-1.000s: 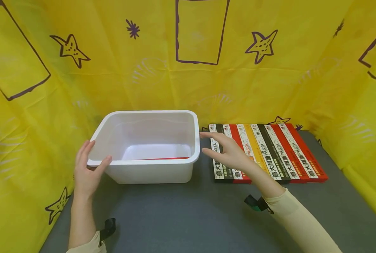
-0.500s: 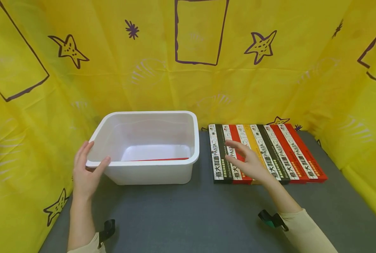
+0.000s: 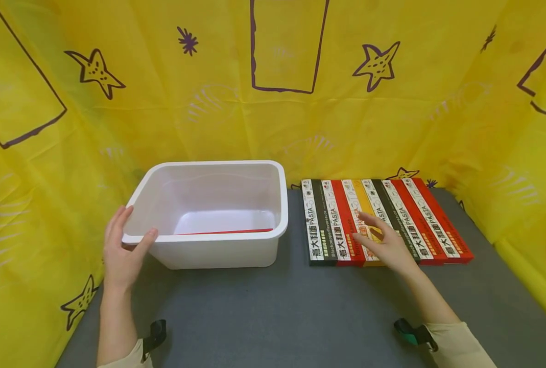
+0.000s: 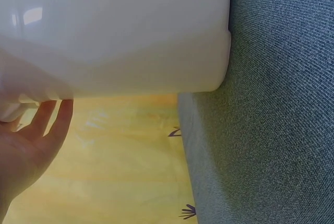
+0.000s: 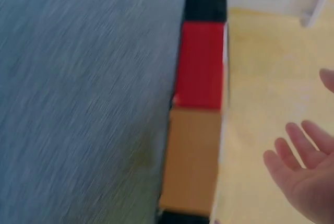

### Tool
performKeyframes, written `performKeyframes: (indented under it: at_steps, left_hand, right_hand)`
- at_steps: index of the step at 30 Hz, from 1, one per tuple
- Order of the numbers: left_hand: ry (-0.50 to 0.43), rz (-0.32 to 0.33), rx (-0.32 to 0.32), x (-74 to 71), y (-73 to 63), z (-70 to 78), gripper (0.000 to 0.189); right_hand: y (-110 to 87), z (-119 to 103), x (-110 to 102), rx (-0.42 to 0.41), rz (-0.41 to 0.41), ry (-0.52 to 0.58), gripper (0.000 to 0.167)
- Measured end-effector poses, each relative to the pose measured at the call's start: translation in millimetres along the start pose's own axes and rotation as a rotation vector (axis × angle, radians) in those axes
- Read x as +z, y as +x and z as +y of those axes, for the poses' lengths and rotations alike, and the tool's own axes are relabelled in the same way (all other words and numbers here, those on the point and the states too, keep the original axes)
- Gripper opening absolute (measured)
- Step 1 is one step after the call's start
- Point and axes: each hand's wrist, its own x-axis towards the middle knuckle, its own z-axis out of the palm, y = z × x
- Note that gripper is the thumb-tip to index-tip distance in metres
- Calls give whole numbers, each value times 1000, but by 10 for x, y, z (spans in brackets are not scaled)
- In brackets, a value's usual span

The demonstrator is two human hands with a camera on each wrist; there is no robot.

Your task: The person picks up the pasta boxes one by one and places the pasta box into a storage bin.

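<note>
A white plastic tub (image 3: pixel 222 253) stands on the grey table, left of centre. My left hand (image 3: pixel 123 255) holds its near left corner, thumb at the front rim and fingers along the left side. Inside the tub, a thin red edge (image 3: pixel 236 231) shows just behind the front wall. To the right, several flat pasta boxes lie side by side. My right hand (image 3: pixel 389 248) hovers over the middle of them, fingers spread and holding nothing, overlapping the yellow pasta box (image 3: pixel 363 197) in the head view. A red box (image 5: pixel 201 65) end and an orange-brown one show in the right wrist view.
A yellow cloth (image 3: pixel 282 128) with dark star drawings hangs behind and along both sides of the table (image 3: pixel 263 317). The red pasta box (image 3: pixel 452 235) at the far right of the row lies near the right-hand cloth.
My right hand has moved from beside the tub's right rim, rightward across the pasta boxes to their middle. My left hand has stayed at the tub's corner.
</note>
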Motion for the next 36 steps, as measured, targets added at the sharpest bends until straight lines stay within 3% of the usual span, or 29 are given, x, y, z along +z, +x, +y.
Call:
performKeyframes:
  at_steps: [6,12,22,26,31,36]
  left_hand:
    - [-9,5,-2,-10,3,9,68]
    - [-11,9,2,-17,3,3,68]
    - [-19,10,9,-23,-10,-20,68]
    - [-17,14,17,-22,-8,-23,68]
    - [-18,11,12,-16,-4,-23,68]
    - [-11,4,9,-3,-3,-23,68]
  right_hand:
    - [-64,193,-194,50,97,-58,65]
    - [-131,329,-447,175,183,-104,72]
    - [-234,562,-783,338,345,-291,76]
    - [-272,693,-921,347,368,-343,76]
    - [-337,875,-1064,302,378,-398,74]
    - [-401,1008,-1170,310,348,-442,75]
